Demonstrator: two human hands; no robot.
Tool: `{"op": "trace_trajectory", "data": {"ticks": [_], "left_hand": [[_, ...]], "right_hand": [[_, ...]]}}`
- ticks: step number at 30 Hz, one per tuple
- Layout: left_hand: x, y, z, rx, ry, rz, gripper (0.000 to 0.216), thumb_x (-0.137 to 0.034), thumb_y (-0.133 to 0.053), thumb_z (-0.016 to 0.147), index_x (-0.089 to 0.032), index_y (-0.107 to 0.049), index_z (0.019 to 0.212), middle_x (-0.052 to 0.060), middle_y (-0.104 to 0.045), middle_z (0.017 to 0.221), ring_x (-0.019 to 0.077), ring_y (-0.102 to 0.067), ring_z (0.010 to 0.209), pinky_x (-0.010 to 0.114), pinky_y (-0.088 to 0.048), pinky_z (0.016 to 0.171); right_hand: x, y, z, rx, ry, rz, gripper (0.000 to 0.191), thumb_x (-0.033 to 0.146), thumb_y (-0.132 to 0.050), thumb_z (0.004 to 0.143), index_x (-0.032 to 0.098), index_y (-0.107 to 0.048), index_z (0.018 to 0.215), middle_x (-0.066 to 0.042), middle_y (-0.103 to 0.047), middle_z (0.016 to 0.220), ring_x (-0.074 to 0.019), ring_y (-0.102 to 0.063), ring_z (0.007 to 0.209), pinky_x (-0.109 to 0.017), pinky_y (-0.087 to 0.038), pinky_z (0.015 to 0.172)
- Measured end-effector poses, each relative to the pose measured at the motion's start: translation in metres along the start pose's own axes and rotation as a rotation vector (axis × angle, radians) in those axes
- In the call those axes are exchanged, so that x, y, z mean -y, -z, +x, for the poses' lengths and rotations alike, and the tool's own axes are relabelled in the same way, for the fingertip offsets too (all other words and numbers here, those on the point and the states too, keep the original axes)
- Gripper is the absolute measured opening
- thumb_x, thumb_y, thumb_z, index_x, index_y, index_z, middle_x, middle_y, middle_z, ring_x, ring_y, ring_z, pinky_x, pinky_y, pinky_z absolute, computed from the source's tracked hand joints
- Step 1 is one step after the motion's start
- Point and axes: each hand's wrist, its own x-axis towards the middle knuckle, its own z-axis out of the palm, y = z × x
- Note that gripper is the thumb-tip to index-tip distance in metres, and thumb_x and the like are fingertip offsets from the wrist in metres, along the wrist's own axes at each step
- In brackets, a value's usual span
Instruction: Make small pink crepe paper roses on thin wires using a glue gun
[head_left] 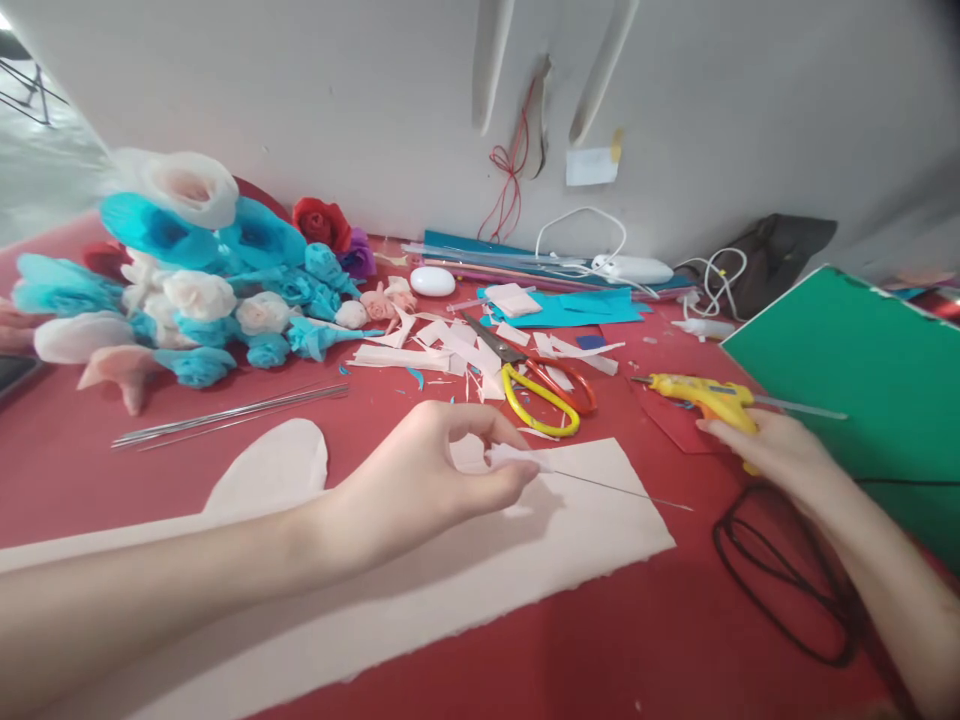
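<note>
Far left: heap of paper flowers [187, 270], turquoise, white and pale pink, lying on the red table [600, 640]. Just in front of the heap, a bundle of thin metal rods [225, 412] laid flat.

Left-centre: rounded pale cutout [274, 465] touching the back edge of a long cream paper sheet [592, 530], which runs across the near table.

Left hand [427, 470] over the cream sheet, palm down. Thumb and fingertips [517, 478] pinched shut on a small paper scrap [517, 457] at the end of a wire [622, 490]. The wire runs right from the pinch, low over the sheet, its free tip past the sheet's right edge.

Centre, behind the hand: scissors [540, 385] with yellow and red handles, blades apart, among loose paper strips [442, 350]. A white oval case [432, 281] sits further back, near the wall.

Right: yellow glue gun [701, 395], nozzle pointing left, glue stick jutting from its rear. Right hand [772, 450] clasps the gun's grip, fingers curled around it. Cannot tell whether the gun rests on the table or is lifted.

Near right: looped black cord [780, 570] on the table under the right forearm. Far right: green sheet [862, 400], tilted, just behind the right hand
</note>
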Motion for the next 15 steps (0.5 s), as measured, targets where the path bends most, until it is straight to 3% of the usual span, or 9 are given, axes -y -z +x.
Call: {"op": "trace_trajectory", "data": {"ticks": [5, 7, 8, 10, 12, 15], "left_hand": [[-0.003, 0.004, -0.002, -0.046, -0.086, 0.03, 0.017, -0.032, -0.054, 0.075, -0.019, -0.062, 0.068, -0.004, -0.063, 0.068, 0.0103, -0.055, 0.063, 0.019, -0.042, 0.056], [-0.004, 0.005, -0.003, -0.076, -0.147, 0.037, 0.012, -0.028, -0.055, 0.075, -0.02, -0.062, 0.069, -0.006, -0.063, 0.068, 0.0095, -0.056, 0.063, 0.019, -0.042, 0.058], [-0.005, 0.005, -0.003, -0.087, -0.174, 0.033, 0.009, -0.026, -0.056, 0.074, -0.02, -0.062, 0.07, -0.007, -0.063, 0.066, 0.0086, -0.055, 0.062, 0.018, -0.042, 0.059], [-0.006, 0.005, -0.004, -0.097, -0.198, 0.025, 0.008, -0.022, -0.057, 0.073, -0.02, -0.062, 0.068, -0.008, -0.062, 0.063, 0.0067, -0.053, 0.057, 0.017, -0.042, 0.058], [-0.007, 0.005, -0.005, -0.096, -0.205, 0.02, 0.008, -0.02, -0.057, 0.073, -0.019, -0.061, 0.066, -0.008, -0.062, 0.062, 0.0063, -0.053, 0.055, 0.016, -0.042, 0.057], [-0.007, 0.004, -0.006, -0.087, -0.206, 0.0, 0.006, -0.02, -0.058, 0.071, -0.02, -0.062, 0.068, -0.007, -0.065, 0.067, 0.0081, -0.056, 0.06, 0.018, -0.044, 0.061]], "right_hand": [[0.033, 0.034, -0.002, -0.047, -0.114, -0.126, 0.039, 0.05, -0.056, 0.071, 0.012, -0.062, 0.073, -0.018, -0.06, 0.082, -0.0273, -0.058, 0.067, -0.035, -0.043, 0.059], [0.062, 0.053, -0.008, -0.106, -0.079, -0.079, 0.028, 0.041, -0.049, 0.08, 0.019, -0.059, 0.094, -0.009, -0.06, 0.099, -0.0207, -0.058, 0.08, -0.029, -0.044, 0.07], [0.078, 0.061, -0.012, -0.094, -0.018, -0.027, 0.02, 0.037, -0.048, 0.083, 0.024, -0.058, 0.095, -0.003, -0.06, 0.102, -0.017, -0.057, 0.086, -0.024, -0.043, 0.075], [0.11, 0.072, -0.021, -0.152, 0.274, 0.187, 0.012, 0.028, -0.048, 0.084, 0.027, -0.059, 0.089, 0.003, -0.06, 0.099, -0.0132, -0.056, 0.09, -0.021, -0.042, 0.08], [0.137, 0.075, -0.028, 0.021, 0.48, 0.26, 0.016, 0.027, -0.046, 0.085, 0.031, -0.058, 0.095, 0.007, -0.058, 0.104, -0.0093, -0.054, 0.096, -0.017, -0.041, 0.084], [0.157, 0.07, -0.03, 0.227, 0.589, 0.255, 0.023, 0.033, -0.046, 0.086, 0.035, -0.053, 0.107, 0.011, -0.056, 0.112, -0.0074, -0.048, 0.108, -0.016, -0.039, 0.092]]}}
